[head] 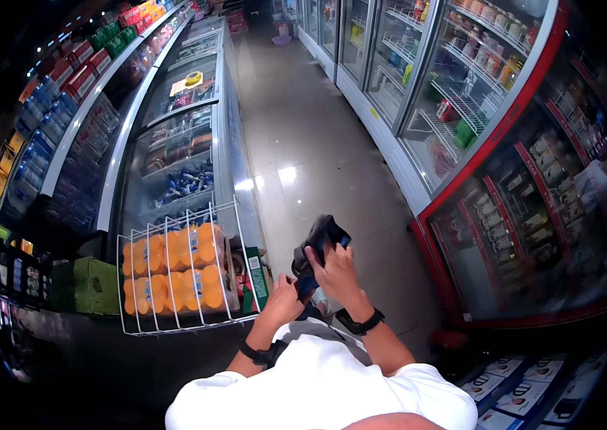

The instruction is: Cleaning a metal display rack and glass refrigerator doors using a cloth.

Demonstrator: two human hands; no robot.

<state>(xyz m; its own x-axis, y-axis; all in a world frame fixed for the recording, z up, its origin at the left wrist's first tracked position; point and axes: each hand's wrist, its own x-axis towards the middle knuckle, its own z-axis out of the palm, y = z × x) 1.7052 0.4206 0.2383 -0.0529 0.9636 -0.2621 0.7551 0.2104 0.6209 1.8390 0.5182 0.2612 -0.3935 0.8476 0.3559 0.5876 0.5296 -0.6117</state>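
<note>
A dark grey, fuzzy cloth item (311,244) with a blue-black part hangs in front of my body, over the aisle floor. I cannot tell exactly what kind of cloth it is. My right hand (340,277) grips its upper part, with the fingers pressed into the folds. Lower down and to the left, my left hand (284,302) pinches its dark lower end. Both wrists wear black bands. Close beside my left hand stands a white wire rack (188,322) with shrink-wrapped packs of orange cans (173,258) behind its bars.
Glass-topped chest freezers (174,156) line the left side, with a yellow tape roll (194,78) on one lid. Upright glass-door drink coolers (443,97) run along the right. A glossy tiled floor (308,134) stretches between them. Printed boxes (521,395) lie at lower right.
</note>
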